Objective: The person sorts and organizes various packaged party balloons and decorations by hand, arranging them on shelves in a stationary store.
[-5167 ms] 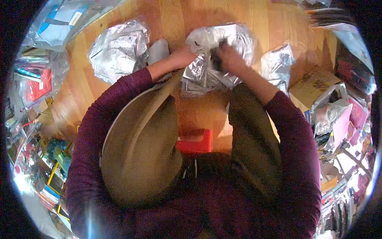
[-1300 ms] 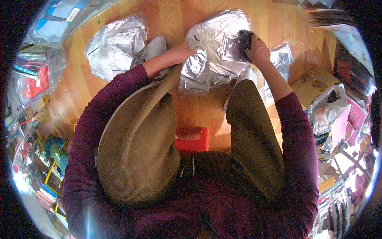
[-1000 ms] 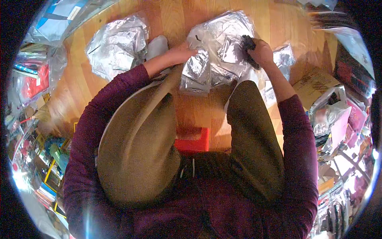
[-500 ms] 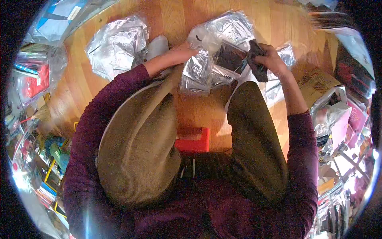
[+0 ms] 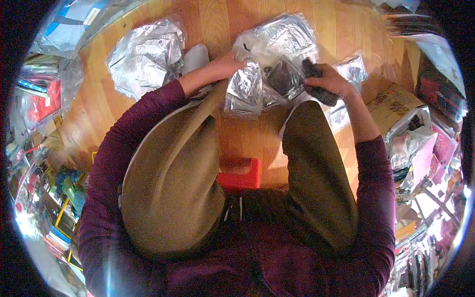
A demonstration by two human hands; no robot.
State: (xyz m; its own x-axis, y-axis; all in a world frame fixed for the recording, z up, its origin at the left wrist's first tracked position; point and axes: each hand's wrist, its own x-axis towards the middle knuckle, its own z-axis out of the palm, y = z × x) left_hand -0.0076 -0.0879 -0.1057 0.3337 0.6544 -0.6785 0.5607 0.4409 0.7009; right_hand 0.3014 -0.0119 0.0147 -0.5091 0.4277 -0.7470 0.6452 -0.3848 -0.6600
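My left hand [image 5: 225,68] is closed at the upper edge of a crumpled silver foil bag [image 5: 245,89], in front of my knee. My right hand [image 5: 330,83] grips a dark grey cloth-like bundle [image 5: 316,89], its folds poking out past the fingers. Between the hands is a dark flat square item [image 5: 284,76] among clear and silver wrapping; its kind I cannot make out. Behind it spreads a larger silver bag [image 5: 292,34], partly see-through. Another silver piece [image 5: 352,69] lies beyond my right hand.
On the wooden floor [image 5: 213,22], a heap of silver bags [image 5: 148,57] lies to the left. A red plastic piece [image 5: 242,175] sits between my legs. At the right stand a cardboard box [image 5: 396,106] and packed goods; bagged goods [image 5: 47,94] crowd the left side.
My right hand has turned and shifted slightly left and down with the dark bundle, which now lies nearer the dark square item. My left hand stays in place.
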